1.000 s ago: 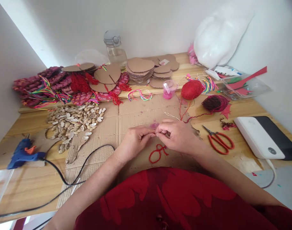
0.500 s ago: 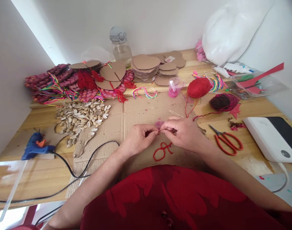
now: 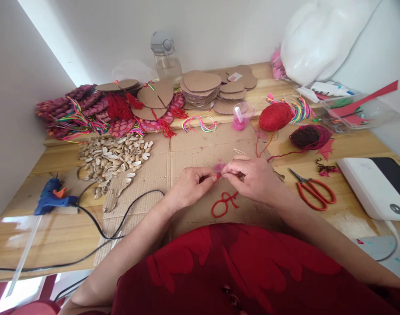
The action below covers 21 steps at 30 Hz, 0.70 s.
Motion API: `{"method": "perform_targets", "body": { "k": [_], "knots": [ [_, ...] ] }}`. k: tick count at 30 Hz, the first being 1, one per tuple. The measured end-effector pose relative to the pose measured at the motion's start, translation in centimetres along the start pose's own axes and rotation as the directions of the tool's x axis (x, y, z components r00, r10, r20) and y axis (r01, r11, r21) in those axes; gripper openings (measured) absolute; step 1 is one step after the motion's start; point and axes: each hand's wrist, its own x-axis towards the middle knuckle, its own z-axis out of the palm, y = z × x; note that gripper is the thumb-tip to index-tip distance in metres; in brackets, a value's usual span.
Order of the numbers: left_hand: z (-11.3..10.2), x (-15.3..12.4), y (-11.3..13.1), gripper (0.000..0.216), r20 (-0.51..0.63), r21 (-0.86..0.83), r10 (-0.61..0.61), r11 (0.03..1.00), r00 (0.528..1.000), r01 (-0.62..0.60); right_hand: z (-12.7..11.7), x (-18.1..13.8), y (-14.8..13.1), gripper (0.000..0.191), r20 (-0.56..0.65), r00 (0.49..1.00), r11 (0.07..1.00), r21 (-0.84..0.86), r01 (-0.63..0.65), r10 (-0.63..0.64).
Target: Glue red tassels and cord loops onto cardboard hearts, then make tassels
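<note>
Low over the cardboard sheet [image 3: 186, 148], my left hand [image 3: 195, 186] and my right hand [image 3: 252, 175] meet at their fingertips. Both are closed in a pinch on a short bit of red yarn [image 3: 218, 176], mostly hidden by the fingers. A thin cream string [image 3: 239, 151] shows just beyond my right hand; whether the hand holds it I cannot tell. Just below the hands, a looped piece of red yarn [image 3: 220, 209] lies on the cardboard. Scissors with orange handles [image 3: 314, 192] lie to the right of my right hand.
Peanut shells [image 3: 117, 157] and a blue glue gun [image 3: 52, 197] with its cord lie left. Cardboard shapes [image 3: 201, 83], a bottle [image 3: 167, 57] and a cup of pink liquid [image 3: 241, 118] stand behind. Right are a red yarn ball [image 3: 275, 117], dark yarn [image 3: 309, 136] and a white device [image 3: 370, 188].
The camera view has shifted slightly. Both hands keep their pinch at nearly the same spot, and a little more red yarn shows between the fingertips.
</note>
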Motion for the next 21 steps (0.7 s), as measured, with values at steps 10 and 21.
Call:
{"method": "perform_targets", "body": {
  "k": [10, 21],
  "knots": [
    [-0.3, 0.5, -1.2, 0.027, -0.098, -0.278, -0.076, 0.96, 0.992, 0.047, -1.7, -0.3, 1.9, 0.01, -0.192, 0.969, 0.986, -0.037, -0.165, 0.155],
    [-0.2, 0.9, -2.8, 0.029, -0.246, -0.434, -0.144, 0.901, 0.959, 0.024, -6.8, -3.2, 2.1, 0.009, -0.321, 0.893, 0.928, -0.092, -0.36, 0.315]
  ]
}}
